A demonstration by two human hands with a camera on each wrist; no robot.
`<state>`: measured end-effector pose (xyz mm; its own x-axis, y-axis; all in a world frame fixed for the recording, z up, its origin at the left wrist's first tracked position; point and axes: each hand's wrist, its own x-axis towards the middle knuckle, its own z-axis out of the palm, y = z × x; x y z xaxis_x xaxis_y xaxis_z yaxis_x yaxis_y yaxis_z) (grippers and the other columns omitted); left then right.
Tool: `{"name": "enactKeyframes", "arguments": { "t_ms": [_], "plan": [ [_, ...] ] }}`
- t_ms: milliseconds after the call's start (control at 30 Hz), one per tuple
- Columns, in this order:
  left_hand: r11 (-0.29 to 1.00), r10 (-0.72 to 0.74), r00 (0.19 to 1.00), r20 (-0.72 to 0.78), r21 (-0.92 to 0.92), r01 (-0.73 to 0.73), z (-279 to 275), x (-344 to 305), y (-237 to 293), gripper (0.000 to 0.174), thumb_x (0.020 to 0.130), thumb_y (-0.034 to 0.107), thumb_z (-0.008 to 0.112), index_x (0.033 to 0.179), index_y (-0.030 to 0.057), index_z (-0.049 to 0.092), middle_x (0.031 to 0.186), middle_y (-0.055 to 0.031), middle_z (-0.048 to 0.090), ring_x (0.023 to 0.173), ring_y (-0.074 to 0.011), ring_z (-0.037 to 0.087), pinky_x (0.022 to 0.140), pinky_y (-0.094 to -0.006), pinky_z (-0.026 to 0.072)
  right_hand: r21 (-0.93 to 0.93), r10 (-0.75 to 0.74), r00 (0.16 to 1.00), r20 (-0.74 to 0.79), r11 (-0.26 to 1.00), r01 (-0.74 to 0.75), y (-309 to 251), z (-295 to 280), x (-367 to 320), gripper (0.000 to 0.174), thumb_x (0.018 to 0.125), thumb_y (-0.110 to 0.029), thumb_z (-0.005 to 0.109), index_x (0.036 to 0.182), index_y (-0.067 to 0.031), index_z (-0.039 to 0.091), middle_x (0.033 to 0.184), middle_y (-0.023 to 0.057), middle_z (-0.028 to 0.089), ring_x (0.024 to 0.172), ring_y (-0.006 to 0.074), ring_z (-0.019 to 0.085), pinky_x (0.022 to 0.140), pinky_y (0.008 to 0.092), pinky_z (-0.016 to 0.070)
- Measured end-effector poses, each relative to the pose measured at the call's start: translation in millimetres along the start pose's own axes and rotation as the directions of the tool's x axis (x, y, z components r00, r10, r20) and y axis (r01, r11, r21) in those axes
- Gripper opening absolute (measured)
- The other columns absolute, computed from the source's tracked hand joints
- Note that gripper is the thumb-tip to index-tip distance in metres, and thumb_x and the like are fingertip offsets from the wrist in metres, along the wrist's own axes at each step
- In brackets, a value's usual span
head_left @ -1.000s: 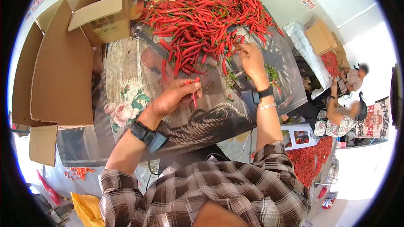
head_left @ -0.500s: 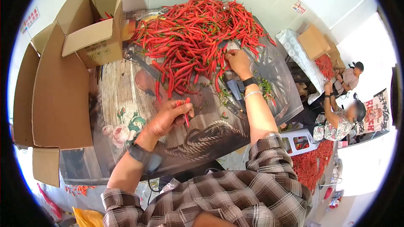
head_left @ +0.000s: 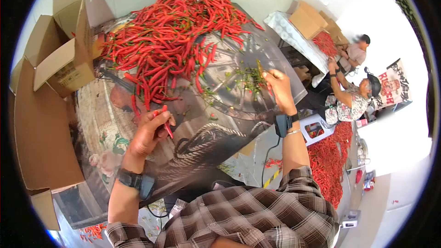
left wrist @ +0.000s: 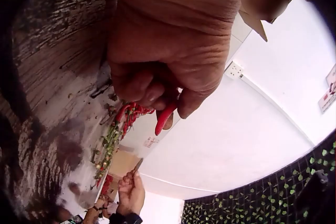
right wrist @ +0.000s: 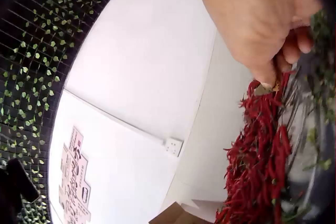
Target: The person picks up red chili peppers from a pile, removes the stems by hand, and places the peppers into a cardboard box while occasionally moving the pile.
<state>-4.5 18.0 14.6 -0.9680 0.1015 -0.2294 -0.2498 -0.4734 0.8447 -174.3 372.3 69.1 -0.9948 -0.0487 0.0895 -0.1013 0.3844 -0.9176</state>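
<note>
In the head view the left hand (head_left: 149, 131) pinches a red chili (head_left: 168, 127) over the table's near part. The left wrist view shows the chili's tip (left wrist: 165, 121) jutting out between thumb and fingers. To the right, the right hand (head_left: 280, 88) pinches a small brownish-yellow piece (head_left: 259, 68) above scattered green stems (head_left: 248, 81). That piece (right wrist: 265, 89) also shows at the fingertips in the right wrist view; what it is I cannot tell. A large heap of red chilies (head_left: 170, 36) covers the table's far side.
Open cardboard boxes (head_left: 43, 133) stand along the left. A rope picture (head_left: 197, 142) is printed on the table cover. At the right are a white plastic stool (head_left: 317, 129), more chilies on the floor (head_left: 328, 156), a second table (head_left: 289, 32) and two people.
The right hand has moved from the heap's edge to the right, over the stems, and now holds the brownish piece. The left hand still pinches the chili. The head view has shifted and turned.
</note>
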Motion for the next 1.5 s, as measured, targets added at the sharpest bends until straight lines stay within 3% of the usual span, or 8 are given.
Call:
{"name": "enactKeyframes", "arguments": {
  "t_ms": [233, 300, 467, 900, 1100, 1333, 1433, 1500],
  "plan": [
    [1.0, 0.008, 1.0, 0.008, -0.01, -0.008, 5, -4, 3, 0.022, 0.089, 0.026, 0.057, 0.078, 0.0078, 0.058, 0.062, 0.0052, 0.047, 0.048, -0.0033, 0.033, 0.043, -0.0196, 0.0222, -0.133, 0.012, 0.986, -0.165, 0.991, -0.034, 64, -51, -15, 0.016, 0.082, -0.017, 0.066, 0.078, -0.0012, 0.063, 0.062, -0.0044, 0.049, 0.055, 0.0046, 0.043, 0.05, 0.0219, 0.035],
    [1.0, 0.014, 1.0, -0.003, -0.003, -0.014, 8, -5, 5, 0.022, 0.09, 0.026, 0.057, 0.077, 0.0076, 0.058, 0.06, 0.0051, 0.046, 0.048, -0.0034, 0.034, 0.043, -0.0196, 0.0224, -0.268, -0.146, 0.984, -0.098, 0.956, 0.115, 78, -52, -12, 0.017, 0.081, -0.015, 0.066, 0.079, 0.0008, 0.062, 0.061, -0.0031, 0.047, 0.059, 0.0062, 0.045, 0.054, 0.0244, 0.0377],
    [0.999, 0.009, 1.0, -0.016, 0.031, -0.008, 5, -2, 2, 0.025, 0.089, 0.028, 0.058, 0.077, 0.0063, 0.058, 0.058, 0.0052, 0.045, 0.047, -0.0034, 0.036, 0.042, -0.0202, 0.0231, -0.613, -0.299, 0.951, -0.072, 0.766, 0.195, 86, -46, -10, 0.019, 0.075, -0.016, 0.068, 0.081, 0.0011, 0.063, 0.082, 0.0176, 0.06, 0.076, 0.0328, 0.058, 0.07, 0.0388, 0.0457],
    [0.999, 0.005, 0.999, -0.049, 0.039, -0.003, 6, -2, 3, 0.027, 0.087, 0.031, 0.061, 0.076, 0.0062, 0.059, 0.056, 0.0055, 0.044, 0.045, -0.0036, 0.035, 0.041, -0.0201, 0.0232, -0.531, -0.174, 0.981, -0.081, 0.841, 0.105, 73, -53, -9, 0.02, 0.075, -0.017, 0.067, 0.08, 0.002, 0.063, 0.072, 0.016, 0.061, 0.067, 0.0276, 0.061, 0.062, 0.0363, 0.0458],
    [0.999, -0.016, 1.0, -0.016, 0.042, 0.016, 3, -1, 2, 0.028, 0.087, 0.032, 0.061, 0.076, 0.0063, 0.059, 0.057, 0.0057, 0.044, 0.046, -0.0033, 0.036, 0.041, -0.0197, 0.0235, -0.645, -0.409, 0.882, -0.236, 0.744, 0.173, 92, -105, 33, 0.018, 0.077, -0.014, 0.065, 0.083, 0.0026, 0.064, 0.068, 0.0131, 0.063, 0.063, 0.0198, 0.062, 0.059, 0.0327, 0.0467],
    [0.999, -0.013, 1.0, -0.019, 0.052, 0.014, 1, -1, 2, 0.028, 0.087, 0.033, 0.061, 0.076, 0.0063, 0.059, 0.059, 0.0052, 0.046, 0.046, -0.0036, 0.037, 0.041, -0.0197, 0.0239, -0.389, -0.043, 0.947, -0.317, 0.917, -0.089, 104, -122, 40, 0.017, 0.08, -0.008, 0.061, 0.094, 0.0008, 0.061, 0.073, 0.0045, 0.061, 0.059, 0.0092, 0.055, 0.051, 0.0228, 0.0433],
    [0.999, -0.024, 1.0, -0.003, 0.049, 0.024, 0, -1, 3, 0.029, 0.086, 0.033, 0.062, 0.076, 0.0062, 0.059, 0.059, 0.0048, 0.047, 0.045, -0.0038, 0.037, 0.04, -0.0197, 0.0235, -0.397, -0.089, 0.933, -0.348, 0.916, -0.061, 91, -114, 22, 0.016, 0.082, -0.011, 0.059, 0.092, 0.0002, 0.063, 0.075, 0.0066, 0.063, 0.06, 0.0128, 0.057, 0.054, 0.0267, 0.0456],
    [0.998, -0.044, 0.999, 0.009, 0.042, 0.043, 2, -1, 2, 0.029, 0.086, 0.033, 0.062, 0.076, 0.0061, 0.059, 0.059, 0.0047, 0.047, 0.045, -0.0038, 0.037, 0.04, -0.0197, 0.0233, -0.653, -0.461, 0.858, -0.228, 0.726, 0.217, 100, -112, 14, 0.017, 0.083, -0.014, 0.059, 0.09, -0.0006, 0.065, 0.076, 0.0114, 0.064, 0.063, 0.0173, 0.059, 0.06, 0.0311, 0.0472]
  ]
}}
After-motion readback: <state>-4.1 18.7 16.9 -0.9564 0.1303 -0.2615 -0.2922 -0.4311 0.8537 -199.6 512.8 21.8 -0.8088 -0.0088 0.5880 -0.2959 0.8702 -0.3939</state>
